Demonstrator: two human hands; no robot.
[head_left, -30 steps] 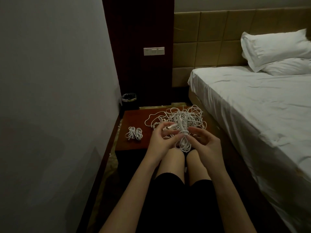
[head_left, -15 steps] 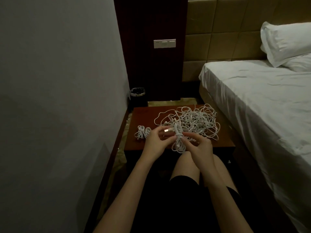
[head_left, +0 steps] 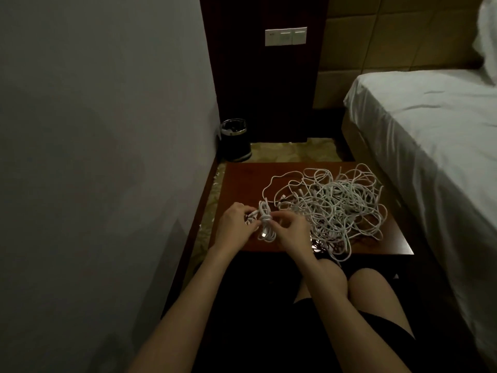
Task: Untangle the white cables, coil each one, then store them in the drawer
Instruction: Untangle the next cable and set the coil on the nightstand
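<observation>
Both hands pinch one coiled white cable (head_left: pixel 265 223) just above the near-left part of the wooden surface (head_left: pixel 242 175): the left hand (head_left: pixel 235 224) has its grip closed on the coil's left side, the right hand (head_left: pixel 291 231) on its right. The coil is wrapped at its middle and its long axis runs away from the person, with a plug showing at the near end. Right of the coil, touching the right hand, sprawls the tangled pile (head_left: pixel 336 205). A likely risk — the wrap looks loose, so letting go early could let it spring open, or its tail could snag the pile.
</observation>
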